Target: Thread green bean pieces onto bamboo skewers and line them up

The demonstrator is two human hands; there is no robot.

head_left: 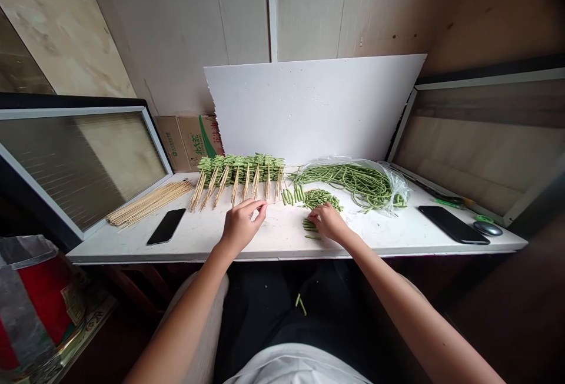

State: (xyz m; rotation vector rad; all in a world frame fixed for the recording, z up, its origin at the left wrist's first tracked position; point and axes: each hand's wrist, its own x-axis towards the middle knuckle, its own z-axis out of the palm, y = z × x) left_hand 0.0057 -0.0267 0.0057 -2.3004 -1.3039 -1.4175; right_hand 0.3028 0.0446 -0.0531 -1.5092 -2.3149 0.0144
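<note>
My left hand (245, 219) pinches a thin bamboo skewer (274, 202) between thumb and fingers, held above the white table. At the skewer's right end are several short green bean pieces (293, 195) side by side; whether all are threaded on it I cannot tell. My right hand (327, 221) has its fingertips closed down at a small row of cut bean pieces (310, 226) on the table; what they grip is hidden. Just behind that hand lies a heap of cut bean pieces (321, 198). Filled bean skewers (242, 171) are stacked at the back, sticks toward me.
Long whole beans (348, 179) lie in a clear plastic bag (397, 184) at back right. Loose bare skewers (150, 202) and a phone (166, 227) are at left. Another phone (452, 224) and a dark rounded object (488, 228) are at right. A white foam board (309, 107) stands behind.
</note>
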